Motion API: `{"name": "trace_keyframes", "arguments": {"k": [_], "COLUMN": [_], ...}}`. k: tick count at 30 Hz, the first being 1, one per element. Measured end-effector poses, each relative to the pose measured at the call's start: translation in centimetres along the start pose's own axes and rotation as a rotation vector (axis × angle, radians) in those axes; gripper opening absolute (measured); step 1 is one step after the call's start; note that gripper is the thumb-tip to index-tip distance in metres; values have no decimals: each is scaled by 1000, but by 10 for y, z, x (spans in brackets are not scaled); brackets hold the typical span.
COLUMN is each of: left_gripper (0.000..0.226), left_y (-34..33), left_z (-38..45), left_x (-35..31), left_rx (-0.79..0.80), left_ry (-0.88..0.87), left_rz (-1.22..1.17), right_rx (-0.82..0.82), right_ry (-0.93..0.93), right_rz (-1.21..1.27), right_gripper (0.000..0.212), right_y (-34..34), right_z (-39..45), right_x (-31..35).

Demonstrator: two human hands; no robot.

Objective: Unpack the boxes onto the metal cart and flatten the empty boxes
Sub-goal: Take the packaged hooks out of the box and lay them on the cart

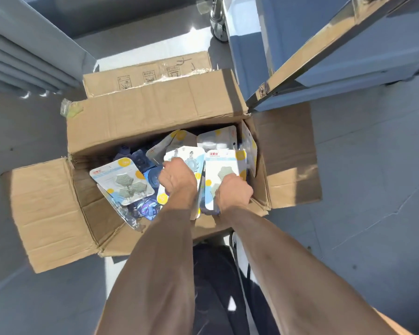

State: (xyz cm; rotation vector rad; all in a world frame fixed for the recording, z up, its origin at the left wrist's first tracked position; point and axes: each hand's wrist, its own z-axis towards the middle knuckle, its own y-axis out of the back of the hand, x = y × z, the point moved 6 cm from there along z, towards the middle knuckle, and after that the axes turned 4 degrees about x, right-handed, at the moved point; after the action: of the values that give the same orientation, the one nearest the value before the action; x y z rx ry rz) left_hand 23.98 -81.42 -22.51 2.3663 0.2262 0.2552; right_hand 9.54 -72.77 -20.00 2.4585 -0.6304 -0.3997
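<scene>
An open cardboard box point(155, 117) stands on the floor below me with all flaps spread outward. Several carded blister packs of hooks lie inside, among them one with green leaf shapes point(122, 181) at the left. My left hand point(178, 177) reaches into the middle of the box and grips a stack of white and blue packs point(179, 153). My right hand point(234, 193) grips another stack of packs point(224, 163) near the box's right wall. The fingers of both hands are hidden under the packs.
The metal cart point(300, 64) stands at the upper right, its shiny frame edge over the box's far right corner and a caster wheel point(219, 30) beyond. A flattened cardboard sheet point(143, 73) lies behind the box. Grey floor surrounds it; my legs are below.
</scene>
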Motion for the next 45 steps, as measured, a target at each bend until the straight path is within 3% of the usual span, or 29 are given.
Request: {"name": "trace_keyframes", "arguments": {"k": [3, 7, 12, 22, 25, 31, 40, 45], "left_gripper": [40, 30, 26, 27, 29, 25, 32, 29], "left_y": [6, 35, 118, 303, 327, 355, 359, 357], "left_z": [-6, -23, -92, -315, -373, -472, -543, -538], "left_x": [0, -1, -3, -47, -82, -182, -363, -434], "left_rx": [102, 41, -8, -101, -112, -164, -162, -165], "left_ry": [13, -79, -168, -286, -343, -475, -468, -458], "left_rz": [76, 116, 122, 138, 172, 105, 8, 12], "right_rx": [5, -36, -81, -154, -175, -263, -324, -335], "right_ry": [-27, -44, -29, -113, -125, -167, -128, -100], "right_rz": [31, 64, 114, 317, 482, 483, 517, 507], "right_gripper": [25, 23, 24, 28, 25, 29, 35, 33], "right_y": [18, 50, 136, 315, 349, 418, 509, 545], "right_z": [-6, -23, -84, -278, -316, -346, -286, -237], "right_x": [-2, 4, -3, -138, -198, -321, -492, -533]}}
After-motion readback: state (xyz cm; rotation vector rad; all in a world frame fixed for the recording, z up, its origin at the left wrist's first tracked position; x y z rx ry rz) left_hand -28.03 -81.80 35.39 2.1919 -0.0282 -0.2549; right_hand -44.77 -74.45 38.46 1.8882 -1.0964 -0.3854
